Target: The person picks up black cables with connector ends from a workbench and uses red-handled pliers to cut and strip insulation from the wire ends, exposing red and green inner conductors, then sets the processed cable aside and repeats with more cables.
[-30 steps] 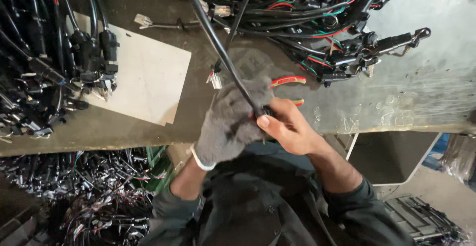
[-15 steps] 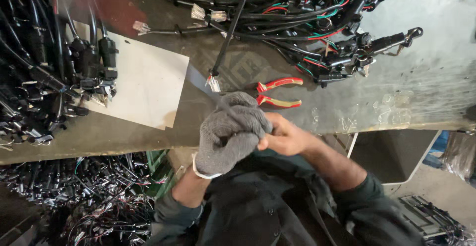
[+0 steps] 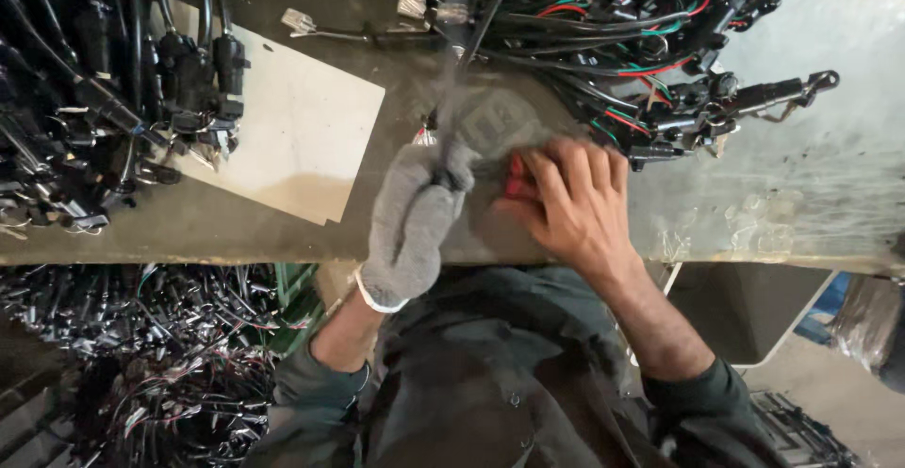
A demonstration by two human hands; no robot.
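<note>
Head view: gloved left hand [image 3: 412, 223] clamps the black cable [image 3: 451, 100]; bare right hand [image 3: 570, 199] closes over red-handled pliers [image 3: 515, 178] just beside it.

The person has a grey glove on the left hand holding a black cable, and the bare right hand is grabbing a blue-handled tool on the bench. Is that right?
Not quite: the tool under the bare right hand has red handles, not blue, as the head view shows. The rest holds: the gloved left hand grips a black cable over the bench.

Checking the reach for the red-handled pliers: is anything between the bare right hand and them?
Nothing visible does. The right hand already lies on the red-handled pliers, covering most of them. The gloved left hand grips a black cable just beside.
</note>
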